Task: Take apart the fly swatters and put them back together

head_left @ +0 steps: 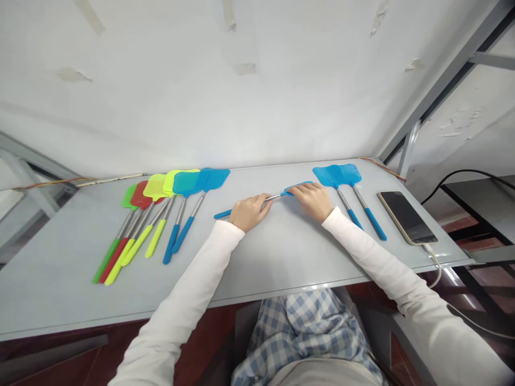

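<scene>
A blue fly swatter (277, 197) with a metal shaft lies crosswise between my hands, just above or on the table. My left hand (248, 212) is closed around its shaft near the blue handle, whose end sticks out to the left. Over at the swatter's head, my right hand (311, 199) grips the blue paddle, hiding most of it. Two more blue fly swatters (349, 174) lie to the right of my right hand, heads toward the wall. Left of my left hand, blue fly swatters (209, 179) rest at the end of a fanned row.
Yellow fly swatters (155, 187), a red fly swatter (141, 195) and a green fly swatter (129, 197) overlap at the left. A phone (406, 217) with a white cable (436, 262) lies at the right. The grey table (273, 262) meets a white wall (257, 107) behind.
</scene>
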The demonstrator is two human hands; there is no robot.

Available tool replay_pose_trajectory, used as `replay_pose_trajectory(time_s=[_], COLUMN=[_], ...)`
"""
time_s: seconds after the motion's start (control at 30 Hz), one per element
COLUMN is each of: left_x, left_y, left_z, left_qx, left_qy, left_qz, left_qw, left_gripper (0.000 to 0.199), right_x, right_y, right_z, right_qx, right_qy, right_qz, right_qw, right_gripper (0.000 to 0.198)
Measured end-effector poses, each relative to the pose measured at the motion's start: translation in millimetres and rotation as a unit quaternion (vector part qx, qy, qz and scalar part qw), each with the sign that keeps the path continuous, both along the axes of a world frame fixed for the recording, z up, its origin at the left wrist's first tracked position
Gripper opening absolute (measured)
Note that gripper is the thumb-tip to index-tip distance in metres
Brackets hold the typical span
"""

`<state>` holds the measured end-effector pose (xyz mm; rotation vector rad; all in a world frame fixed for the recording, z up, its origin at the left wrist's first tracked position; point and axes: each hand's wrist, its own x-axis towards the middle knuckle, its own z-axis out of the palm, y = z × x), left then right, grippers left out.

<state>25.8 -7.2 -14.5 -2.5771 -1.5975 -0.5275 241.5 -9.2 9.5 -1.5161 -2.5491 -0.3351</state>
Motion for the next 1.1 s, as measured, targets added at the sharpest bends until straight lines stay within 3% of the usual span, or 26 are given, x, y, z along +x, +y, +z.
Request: replay_pose_trajectory(time_s=[0.3,0.6,0.83,0.97,1.1], left_x=[-12,-16,-18,-12,4], left_y=[4,5,3,-2,-16], left_z=[-3.4,-4.3,0.0,0.2,-1.4], left_qx=[-0.011,-0.011,-0.06,-0.114,-0.194], left_qy=[-0.039,-0.041,-0.073,-0.173,-0.279], left_qz=[0.015,0.005,0.064,0.072,-0.027], left_qw=[0.999,0.999,0.993,0.976,0.94], left_gripper=[0.033,0.032,0.034,0.038,0.043], right_x=[27,27,13,5,-7], right_y=[19,17,8,2,-3], right_z=[-14,-15,-4,-6,-13], right_qx=[0.109,0.132,0.213,0.19,0.107], right_qy=[0.09,0.096,0.189,0.234,0.251], right_qz=[-0.084,-0.094,-0.22,-0.184,-0.102], right_qw=[0.986,0.982,0.933,0.936,0.957], right_gripper=[0.039,0.031,0.04,0.035,0.033])
